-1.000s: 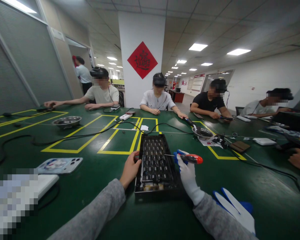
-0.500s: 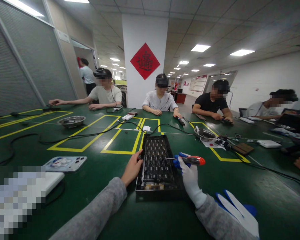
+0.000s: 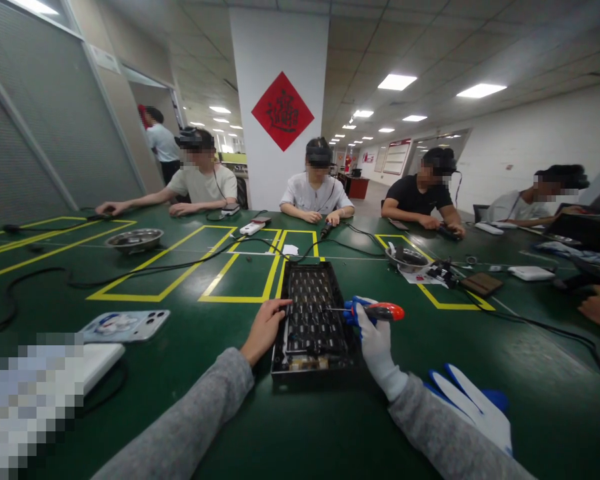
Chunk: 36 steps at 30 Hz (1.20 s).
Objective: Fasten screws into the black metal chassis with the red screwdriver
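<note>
A black rectangular case [image 3: 307, 379] lies open-topped in front of me, with rows of small dark parts inside that are too fine to name. Bare, my left hand [image 3: 265, 331] grips the case's left rim, its fingers reaching over the edge toward the inner parts. On the case's right side, my right hand [image 3: 376, 337], in a white and blue glove, is closed around a screwdriver [image 3: 387, 311] with a red and black handle. The screwdriver lies nearly level, its thin shaft pointing left over the rows. Whether the tip touches a part I cannot tell.
A spare glove [image 3: 473, 403] lies near my right forearm. A phone [image 3: 127, 325] is on the left. Metal bowls [image 3: 135, 240] [image 3: 409, 257] stand farther off. Black cables cross the green table [image 3: 205, 380], marked with yellow tape. Several people sit around it.
My left fingers have moved right, farther over the case's rim. My right hand still holds the screwdriver over the rows. Across the table, a person's hand has drawn inward with a dark tool.
</note>
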Available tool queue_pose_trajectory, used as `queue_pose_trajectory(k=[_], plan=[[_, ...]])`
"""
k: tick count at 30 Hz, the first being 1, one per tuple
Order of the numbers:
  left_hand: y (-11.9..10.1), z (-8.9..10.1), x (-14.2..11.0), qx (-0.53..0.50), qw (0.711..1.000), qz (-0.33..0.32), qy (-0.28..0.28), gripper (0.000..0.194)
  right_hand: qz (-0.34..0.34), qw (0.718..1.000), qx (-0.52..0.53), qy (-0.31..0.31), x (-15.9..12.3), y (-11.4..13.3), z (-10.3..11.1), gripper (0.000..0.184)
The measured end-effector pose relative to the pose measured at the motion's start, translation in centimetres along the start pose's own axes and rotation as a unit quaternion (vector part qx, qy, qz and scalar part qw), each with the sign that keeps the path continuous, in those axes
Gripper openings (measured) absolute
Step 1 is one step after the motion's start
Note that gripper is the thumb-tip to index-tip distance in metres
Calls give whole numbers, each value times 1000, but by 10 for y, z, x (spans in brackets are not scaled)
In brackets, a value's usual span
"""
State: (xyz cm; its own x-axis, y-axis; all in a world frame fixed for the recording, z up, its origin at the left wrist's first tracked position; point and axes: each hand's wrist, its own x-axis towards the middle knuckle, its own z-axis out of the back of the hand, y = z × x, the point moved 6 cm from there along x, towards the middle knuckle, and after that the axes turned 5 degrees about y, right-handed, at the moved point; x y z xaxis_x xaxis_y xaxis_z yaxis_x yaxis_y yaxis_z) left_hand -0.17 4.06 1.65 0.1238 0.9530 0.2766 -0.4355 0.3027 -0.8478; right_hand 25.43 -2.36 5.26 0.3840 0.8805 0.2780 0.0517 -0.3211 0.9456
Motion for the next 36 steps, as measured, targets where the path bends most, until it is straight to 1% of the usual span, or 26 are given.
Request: queue_pose_trajectory(k=[3, 6, 9, 11, 13, 16, 18, 21, 24, 27, 30, 32, 36], plan=[[-3, 1, -1, 4, 1000, -8, -3, 32, 0, 1000, -8, -4, 0, -2, 1, 40], [-2, 0, -1, 6, 1000, 0, -2, 37, 4, 1000, -23, -14, 1, -5, 3, 39], [0, -1, -1, 11, 1000, 10, 1, 40, 7, 1000, -30, -3, 3, -9, 2, 40], [-2, 0, -1, 15, 1000, 5, -5, 39, 4, 1000, -20, 10, 5, -13, 1, 42], [-7, 4, -3, 26, 999, -5, -34, 37, 4, 1000, -21, 16, 5, -15, 0, 42], [-21, 13, -8, 71, 992, -30, -101, 30, 6, 999, -42, 9, 6, -14, 1, 42], [-34, 15, -13, 103, 986, -55, -117, 25, 0, 999, -50, -7, 5, -14, 4, 42], [-47, 7, -19, 108, 989, -63, -81, 20, 1, 999, -35, -14, 5, -11, 6, 40], [-54, -3, -25, 87, 994, -47, -42, 21, 5, 1000, 23, 19, 4, -6, 3, 38], [-61, -10, -28, 94, 994, -60, -15, 18, -24, 995, 86, 46, 1, -4, -1, 36], [-65, -14, -29, 127, 989, -69, 11, 18, -49, 989, 124, 68, -4, -1, -4, 34], [-66, -15, -29, 148, 986, -70, 23, 20, -56, 984, 139, 93, -8, 1, -8, 33], [-66, -15, -30, 184, 981, -64, 19, 24, -51, 981, 143, 123, -13, 3, -12, 27]])
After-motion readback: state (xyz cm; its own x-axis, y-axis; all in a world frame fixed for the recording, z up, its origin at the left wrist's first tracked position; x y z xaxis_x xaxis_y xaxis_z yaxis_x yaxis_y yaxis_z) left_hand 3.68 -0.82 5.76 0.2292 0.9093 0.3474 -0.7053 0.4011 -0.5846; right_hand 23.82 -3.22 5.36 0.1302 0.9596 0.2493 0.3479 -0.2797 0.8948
